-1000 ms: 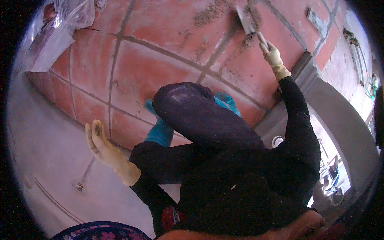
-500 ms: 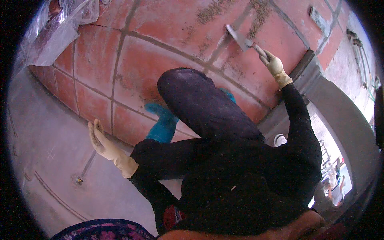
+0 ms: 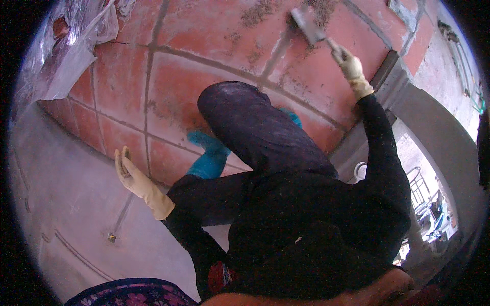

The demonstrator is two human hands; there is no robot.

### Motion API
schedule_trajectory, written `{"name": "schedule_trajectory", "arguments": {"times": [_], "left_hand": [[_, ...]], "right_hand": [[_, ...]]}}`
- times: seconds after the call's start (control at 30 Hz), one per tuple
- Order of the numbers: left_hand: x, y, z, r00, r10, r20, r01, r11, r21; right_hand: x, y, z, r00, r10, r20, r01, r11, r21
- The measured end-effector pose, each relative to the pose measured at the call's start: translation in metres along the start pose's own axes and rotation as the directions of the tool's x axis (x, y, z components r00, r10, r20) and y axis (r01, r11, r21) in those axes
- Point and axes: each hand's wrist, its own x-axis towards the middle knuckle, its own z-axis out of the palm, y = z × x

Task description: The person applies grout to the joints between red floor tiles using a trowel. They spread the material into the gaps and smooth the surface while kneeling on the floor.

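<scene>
My right hand, in a cream rubber glove, is closed round the handle of a scraper. The scraper's flat metal blade lies at or just above the reddish floor tiles, beside a streak of loose grey mortar crumbs. My left hand, gloved the same way, is raised beside the grey wall at the left. Its fingers are stretched out and hold nothing. Grey joints run between the tiles, with some crumbs scattered on them.
Crumpled clear plastic sheeting covers the far left corner. My bent knee and a blue boot take up the middle. A raised grey sill edges the tiles at right, by an opening. A small wall fitting is at lower left.
My right hand has moved slightly away from me with the scraper, and the blade has turned and slid farther up over the crumbs. My left hand stays nearly in place.
</scene>
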Motion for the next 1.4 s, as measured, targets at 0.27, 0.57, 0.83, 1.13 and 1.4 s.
{"name": "schedule_trajectory", "arguments": {"times": [0.27,0.57,0.83,1.13,1.4], "left_hand": [[-0.002,-0.009,-0.011,1.0,-0.026,-0.016,0.026,0.999,-0.024],[-0.007,-0.004,-0.01,0.999,-0.049,-0.017,0.049,0.998,0.046],[-0.008,0.01,-0.007,0.999,-0.041,-0.028,0.043,0.998,0.052],[-0.011,0.011,-0.001,1.0,0.021,-0.006,-0.02,0.991,0.13],[-0.006,0.01,0.002,0.998,0.051,0.042,-0.058,0.983,0.172]], "right_hand": [[0.01,-0.004,0.002,0.998,0.051,0.027,-0.05,0.998,-0.046],[0.012,-0.021,-0.008,0.998,-0.014,0.067,0.026,0.981,-0.19],[0.073,-0.022,-0.047,0.97,0.225,-0.094,-0.233,0.969,-0.083],[0.072,-0.024,-0.031,0.993,-0.112,-0.036,0.101,0.969,-0.224],[0.084,-0.013,-0.034,0.988,0.032,-0.151,-0.045,0.995,-0.086]]}}
